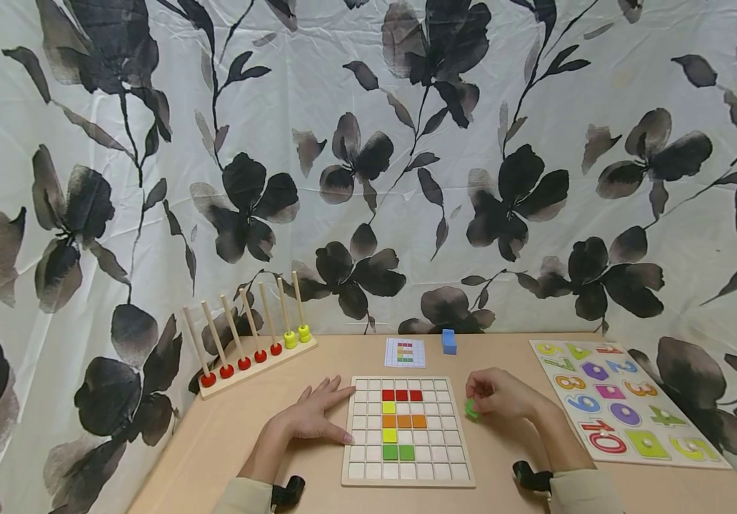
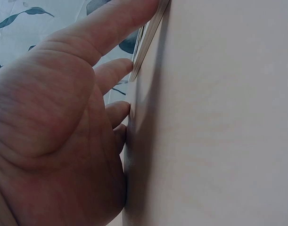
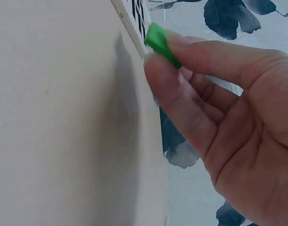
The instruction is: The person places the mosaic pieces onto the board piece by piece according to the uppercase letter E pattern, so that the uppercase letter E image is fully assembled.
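Note:
A white grid board [image 1: 356,471] lies on the table, with red, yellow, orange and green tiles set in some of its squares. Along the board's left edge rests my left hand [image 1: 311,414], fingers spread, thumb and index fingertip at the rim. Just right of the board, my right hand [image 1: 503,395] pinches a small green tile [image 3: 161,43] between thumb and finger. Two green tiles [image 1: 398,452] sit side by side in a lower row of the board. Behind the board lies a printed pattern card [image 1: 405,353] with a similar coloured figure.
A wooden peg rack [image 1: 259,368] with red and yellow beads stands at the back left. The blue block [image 1: 448,342] is near the table's back edge. A number and shape puzzle board [image 1: 625,400] lies on the right. A floral curtain [image 1: 368,178] hangs behind.

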The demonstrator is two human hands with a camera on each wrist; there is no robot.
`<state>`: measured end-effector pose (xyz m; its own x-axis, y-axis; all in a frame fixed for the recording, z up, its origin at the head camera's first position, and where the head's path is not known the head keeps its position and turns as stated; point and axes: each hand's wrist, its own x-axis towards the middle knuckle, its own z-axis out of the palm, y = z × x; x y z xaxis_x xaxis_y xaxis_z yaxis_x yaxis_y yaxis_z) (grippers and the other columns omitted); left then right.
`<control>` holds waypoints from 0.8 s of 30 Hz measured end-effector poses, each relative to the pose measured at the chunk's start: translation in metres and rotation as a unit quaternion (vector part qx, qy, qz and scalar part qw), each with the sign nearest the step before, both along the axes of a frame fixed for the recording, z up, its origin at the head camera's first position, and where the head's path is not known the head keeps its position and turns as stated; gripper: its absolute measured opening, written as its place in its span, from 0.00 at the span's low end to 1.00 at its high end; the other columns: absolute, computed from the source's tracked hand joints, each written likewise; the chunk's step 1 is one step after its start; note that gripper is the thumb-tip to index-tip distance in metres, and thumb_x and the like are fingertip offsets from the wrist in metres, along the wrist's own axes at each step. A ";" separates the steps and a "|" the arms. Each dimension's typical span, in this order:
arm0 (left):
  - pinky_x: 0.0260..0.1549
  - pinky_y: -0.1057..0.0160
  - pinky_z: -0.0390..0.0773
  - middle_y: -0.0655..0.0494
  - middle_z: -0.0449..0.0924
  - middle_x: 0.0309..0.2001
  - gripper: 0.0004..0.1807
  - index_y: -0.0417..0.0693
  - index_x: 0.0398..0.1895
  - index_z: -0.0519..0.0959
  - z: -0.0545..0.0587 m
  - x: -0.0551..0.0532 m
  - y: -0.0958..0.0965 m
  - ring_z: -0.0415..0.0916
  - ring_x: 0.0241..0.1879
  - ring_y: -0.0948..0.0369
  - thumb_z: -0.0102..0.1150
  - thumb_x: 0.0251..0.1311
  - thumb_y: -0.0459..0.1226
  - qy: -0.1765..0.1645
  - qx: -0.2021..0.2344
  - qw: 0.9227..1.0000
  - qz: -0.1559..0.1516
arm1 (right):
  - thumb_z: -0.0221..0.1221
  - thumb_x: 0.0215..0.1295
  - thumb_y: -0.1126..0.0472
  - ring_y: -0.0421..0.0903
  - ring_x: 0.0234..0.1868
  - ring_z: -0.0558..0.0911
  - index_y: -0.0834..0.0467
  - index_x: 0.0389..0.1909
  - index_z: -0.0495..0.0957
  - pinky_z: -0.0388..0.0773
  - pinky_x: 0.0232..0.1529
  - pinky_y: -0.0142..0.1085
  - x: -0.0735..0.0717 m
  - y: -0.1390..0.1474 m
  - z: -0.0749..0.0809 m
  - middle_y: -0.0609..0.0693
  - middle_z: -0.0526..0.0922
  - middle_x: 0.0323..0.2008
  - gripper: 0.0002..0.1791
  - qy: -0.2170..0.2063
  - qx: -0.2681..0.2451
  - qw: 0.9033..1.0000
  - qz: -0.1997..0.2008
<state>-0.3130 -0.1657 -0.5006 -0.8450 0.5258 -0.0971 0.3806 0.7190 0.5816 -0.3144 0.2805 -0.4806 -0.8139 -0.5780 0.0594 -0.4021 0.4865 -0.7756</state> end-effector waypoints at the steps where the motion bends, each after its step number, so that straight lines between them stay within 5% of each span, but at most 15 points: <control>1: 0.77 0.28 0.35 0.39 0.46 0.84 0.55 0.59 0.80 0.64 0.000 0.000 0.000 0.38 0.83 0.37 0.76 0.48 0.62 0.000 0.000 1.000 0.000 | 0.66 0.63 0.72 0.40 0.29 0.79 0.66 0.38 0.80 0.78 0.30 0.29 0.000 -0.001 0.000 0.54 0.79 0.27 0.05 0.001 -0.005 1.000 0.002; 14: 0.77 0.28 0.36 0.39 0.46 0.84 0.55 0.59 0.80 0.64 -0.001 -0.001 -0.001 0.38 0.83 0.37 0.75 0.49 0.63 0.002 -0.005 1.000 -0.004 | 0.70 0.61 0.70 0.41 0.35 0.80 0.61 0.46 0.85 0.79 0.37 0.28 0.000 -0.020 0.010 0.52 0.86 0.38 0.12 0.019 -0.008 0.999 -0.025; 24: 0.77 0.28 0.36 0.38 0.46 0.84 0.55 0.58 0.80 0.64 -0.001 -0.001 -0.001 0.38 0.83 0.37 0.75 0.49 0.63 0.007 -0.004 1.000 -0.006 | 0.71 0.63 0.66 0.42 0.35 0.80 0.60 0.46 0.85 0.80 0.36 0.28 0.002 -0.036 0.014 0.51 0.84 0.36 0.11 0.030 -0.012 0.999 -0.035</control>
